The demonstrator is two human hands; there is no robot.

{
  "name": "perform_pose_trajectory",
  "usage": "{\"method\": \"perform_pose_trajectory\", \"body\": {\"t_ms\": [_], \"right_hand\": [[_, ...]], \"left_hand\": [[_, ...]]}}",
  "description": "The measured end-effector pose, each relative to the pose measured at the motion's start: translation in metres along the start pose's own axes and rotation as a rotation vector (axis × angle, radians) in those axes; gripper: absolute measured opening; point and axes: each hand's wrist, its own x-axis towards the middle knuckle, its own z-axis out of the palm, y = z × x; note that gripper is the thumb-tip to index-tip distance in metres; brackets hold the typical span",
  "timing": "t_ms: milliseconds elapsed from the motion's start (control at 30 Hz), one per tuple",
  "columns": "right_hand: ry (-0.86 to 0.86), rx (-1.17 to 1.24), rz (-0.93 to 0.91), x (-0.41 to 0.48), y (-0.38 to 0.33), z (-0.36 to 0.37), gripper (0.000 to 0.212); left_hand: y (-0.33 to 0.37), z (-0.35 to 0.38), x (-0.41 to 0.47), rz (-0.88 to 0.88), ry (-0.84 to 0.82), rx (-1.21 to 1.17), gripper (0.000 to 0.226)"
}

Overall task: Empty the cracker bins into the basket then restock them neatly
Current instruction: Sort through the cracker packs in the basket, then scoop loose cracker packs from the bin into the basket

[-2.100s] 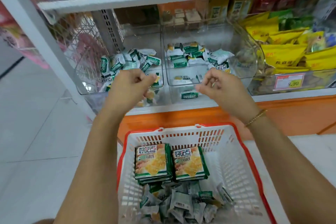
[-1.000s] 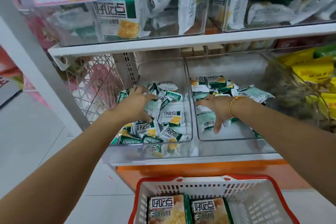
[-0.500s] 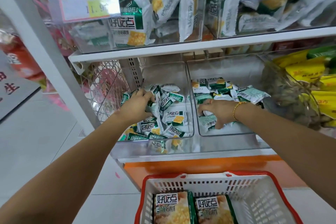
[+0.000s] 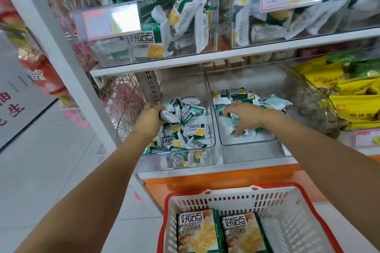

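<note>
A: Where is the left hand (image 4: 149,116)?

B: Up and to the left of the basket (image 4: 287,222), inside the left bin (image 4: 185,82) on the shelf. Its fingers are curled tight round a crumpled packet (image 4: 167,116) at the far-left edge of the heap of cracker packets (image 4: 195,130) that fills the bin.

A: And the right hand (image 4: 242,117)?

B: Straight above the basket, in the right bin (image 4: 259,139). Its fingers are spread and bent down onto some pale packets (image 4: 229,126) at the front of that bin's pile. The blur hides whether they pinch any or only press on them. A gold bracelet (image 4: 264,116) sits on that wrist.

A: What does the basket itself hold?

B: Two large cracker packs (image 4: 197,232) lie flat side by side, faces up, against its left wall and middle.
</note>
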Motion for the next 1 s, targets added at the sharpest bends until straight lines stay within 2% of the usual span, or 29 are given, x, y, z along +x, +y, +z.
{"method": "perform_pose_trajectory", "body": {"t_ms": [133, 267, 333, 433, 533, 633, 733, 800, 933, 1000], "right_hand": [[0.208, 0.179, 0.019, -0.036, 0.002, -0.025, 0.071], [0.292, 0.300, 0.024, -0.088, -0.001, -0.049, 0.072], [0.296, 0.400, 0.020, -0.123, -0.004, -0.051, 0.069], [0.285, 0.403, 0.008, -0.165, -0.008, -0.031, 0.071], [0.199, 0.431, -0.003, -0.187, -0.004, 0.011, 0.067], [0.164, 0.589, 0.017, -0.203, 0.002, 0.057, 0.062], [0.120, 0.755, 0.057, -0.217, 0.011, 0.097, 0.057], [0.005, 0.782, 0.102, -0.218, 0.019, 0.128, 0.058], [-0.384, 0.504, 0.287, -0.208, 0.031, 0.211, 0.072], [-0.521, 0.369, 0.342, -0.211, 0.029, 0.255, 0.068]], "left_hand": [[0.033, -0.020, -0.026, 0.026, 0.165, -0.153, 0.032], [0.080, -0.053, -0.067, 0.087, 0.278, -0.423, 0.031], [0.097, -0.067, -0.100, 0.138, 0.173, -0.549, 0.035], [0.112, -0.058, -0.146, 0.243, -0.177, -0.488, 0.035], [0.123, -0.010, -0.174, 0.251, -0.575, -0.377, 0.038], [0.129, 0.062, -0.203, 0.206, -0.825, -0.347, 0.048], [0.133, 0.126, -0.236, 0.110, -0.933, -0.376, 0.064], [0.131, 0.158, -0.255, 0.080, -0.947, -0.336, 0.066], [0.109, 0.209, -0.287, 0.117, -0.930, -0.209, 0.064], [0.096, 0.226, -0.302, 0.119, -0.918, -0.066, 0.044]]}}
